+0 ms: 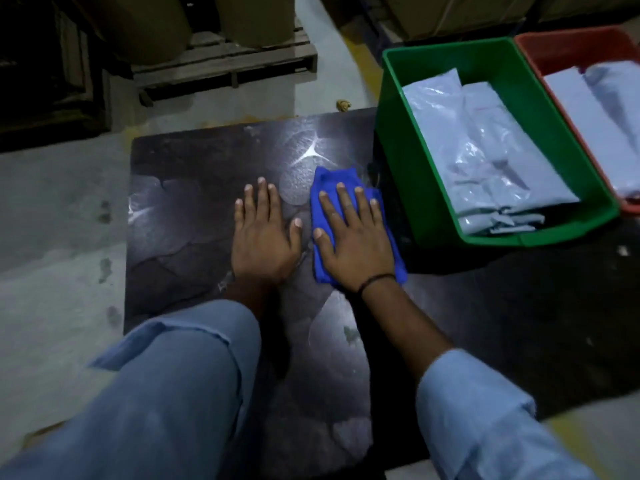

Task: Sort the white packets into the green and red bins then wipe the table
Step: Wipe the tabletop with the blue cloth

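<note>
A folded blue cloth [327,183] lies on the dark patterned table [194,209], and my right hand [353,237] presses flat on it with straight fingers. My left hand [265,233] rests flat on the bare table just left of the cloth. At the table's right end stands the green bin [401,147] with several white packets [485,157] piled inside. The red bin [568,46] stands beside it at the far right, partly cut off, holding more white packets [602,109].
A wooden pallet [225,64] with large brown rolls stands on the grey floor beyond the table. Cardboard boxes [450,12] are stacked behind the bins. A small brown scrap [343,105] lies at the table's far edge.
</note>
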A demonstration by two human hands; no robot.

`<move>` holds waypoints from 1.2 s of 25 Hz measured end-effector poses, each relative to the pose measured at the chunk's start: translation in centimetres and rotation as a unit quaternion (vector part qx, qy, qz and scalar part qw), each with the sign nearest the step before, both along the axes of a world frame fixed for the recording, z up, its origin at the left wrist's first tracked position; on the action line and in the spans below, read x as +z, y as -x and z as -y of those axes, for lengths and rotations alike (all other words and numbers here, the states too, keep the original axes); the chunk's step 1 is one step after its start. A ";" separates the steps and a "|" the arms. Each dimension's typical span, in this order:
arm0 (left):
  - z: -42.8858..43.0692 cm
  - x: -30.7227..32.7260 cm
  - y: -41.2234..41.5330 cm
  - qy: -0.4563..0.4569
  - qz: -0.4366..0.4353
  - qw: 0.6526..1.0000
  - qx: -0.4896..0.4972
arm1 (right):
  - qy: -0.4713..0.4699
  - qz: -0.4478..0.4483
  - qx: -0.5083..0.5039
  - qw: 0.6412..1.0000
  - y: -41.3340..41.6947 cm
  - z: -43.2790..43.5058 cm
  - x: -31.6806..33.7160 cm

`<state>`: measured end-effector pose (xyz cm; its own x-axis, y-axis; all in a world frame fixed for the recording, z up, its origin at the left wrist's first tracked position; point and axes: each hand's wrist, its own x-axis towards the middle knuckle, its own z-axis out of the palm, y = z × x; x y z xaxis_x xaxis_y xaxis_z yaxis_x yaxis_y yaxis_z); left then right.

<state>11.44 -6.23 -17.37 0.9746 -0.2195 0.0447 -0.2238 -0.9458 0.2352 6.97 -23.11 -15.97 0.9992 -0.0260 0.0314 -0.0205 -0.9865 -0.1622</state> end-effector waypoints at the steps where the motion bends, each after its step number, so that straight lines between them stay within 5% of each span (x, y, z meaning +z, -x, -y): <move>1: 0.1 0.3 0.0 0.001 -0.003 1.000 -0.001 | -0.002 -0.003 0.004 1.000 3.7 -0.4 0.3; 8: 2.6 3.7 11.4 0.062 0.012 0.998 0.017 | 0.031 -0.041 0.059 0.997 22.4 4.1 1.5; 14: 6.3 1.7 22.8 0.001 -0.028 1.000 -0.007 | 0.036 -0.041 -0.097 0.994 18.7 13.4 1.1; 21: 6.9 0.2 23.2 0.007 0.028 1.000 0.000 | 0.041 -0.030 0.185 0.981 26.2 12.3 1.6; 30: 6.8 -0.2 23.0 0.001 0.041 0.999 0.013 | 0.022 -0.020 0.086 0.996 20.9 11.3 0.3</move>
